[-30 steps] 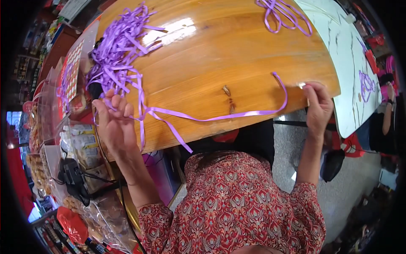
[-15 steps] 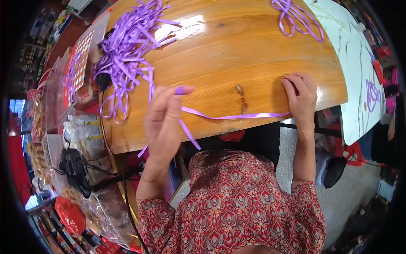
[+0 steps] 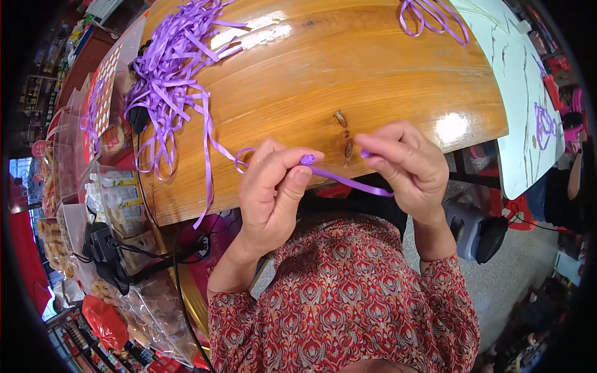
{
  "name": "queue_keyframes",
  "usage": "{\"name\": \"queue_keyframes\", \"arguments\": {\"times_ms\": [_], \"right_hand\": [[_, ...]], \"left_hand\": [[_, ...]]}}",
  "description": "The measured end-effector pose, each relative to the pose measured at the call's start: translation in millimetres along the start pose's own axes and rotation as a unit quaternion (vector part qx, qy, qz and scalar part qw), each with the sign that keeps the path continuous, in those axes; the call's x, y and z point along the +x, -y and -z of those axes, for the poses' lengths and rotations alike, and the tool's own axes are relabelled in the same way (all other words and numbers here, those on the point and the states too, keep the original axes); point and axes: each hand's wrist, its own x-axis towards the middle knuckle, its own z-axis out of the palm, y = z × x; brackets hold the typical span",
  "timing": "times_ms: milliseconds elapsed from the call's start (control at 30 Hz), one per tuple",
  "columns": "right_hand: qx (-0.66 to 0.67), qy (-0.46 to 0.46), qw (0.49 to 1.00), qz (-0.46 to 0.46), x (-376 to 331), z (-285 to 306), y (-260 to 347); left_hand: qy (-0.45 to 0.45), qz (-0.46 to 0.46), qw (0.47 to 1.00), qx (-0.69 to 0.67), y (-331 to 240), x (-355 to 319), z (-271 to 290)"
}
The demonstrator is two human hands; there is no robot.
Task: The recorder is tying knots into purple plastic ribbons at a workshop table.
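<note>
Over the near edge of the wooden table, my left hand (image 3: 273,186) pinches a small rolled purple coil between thumb and forefinger. From it a strip of purple ribbon (image 3: 348,181) runs slack across to my right hand (image 3: 407,165). That hand's thumb and forefinger are closed on a bit of the same ribbon. Behind my left hand a loop of ribbon shows, and whether it belongs to the held strip I cannot tell. A large tangled heap of purple ribbon (image 3: 171,68) lies at the far left of the table, with strands trailing toward me.
More looped ribbon (image 3: 432,15) lies at the far right of the wooden table (image 3: 298,87). A white marbled table (image 3: 513,93) adjoins on the right. Packaged goods (image 3: 127,199) and a black device with cables (image 3: 106,252) are on the left. A grey stool (image 3: 466,230) stands lower right.
My right hand has lifted off the table and come left, up to my left hand, pinching the ribbon. My left hand has moved right and lower with the coil. The ribbon between them is shorter.
</note>
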Motion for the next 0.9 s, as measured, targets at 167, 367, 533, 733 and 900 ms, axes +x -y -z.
{"name": "queue_keyframes", "arguments": {"times_ms": [167,367,533,733,900], "right_hand": [[0.056,0.007,0.997,0.061,-5,-10,4],[0.107,0.001,0.994,0.032,-9,-13,0],[0.094,0.019,0.995,0.015,-12,-17,0],[0.098,0.011,0.995,0.003,-12,-23,0],[0.102,0.01,0.995,0.0,-13,-24,-4]], "left_hand": [[-0.004,-0.076,0.997,0.016,2,-7,-4],[0.012,-0.087,0.995,0.036,1,-8,-4],[0.018,-0.091,0.995,0.04,0,-8,-4],[0.017,-0.127,0.99,0.059,0,-8,-4],[0.019,-0.136,0.988,0.076,4,-10,-5]]}}
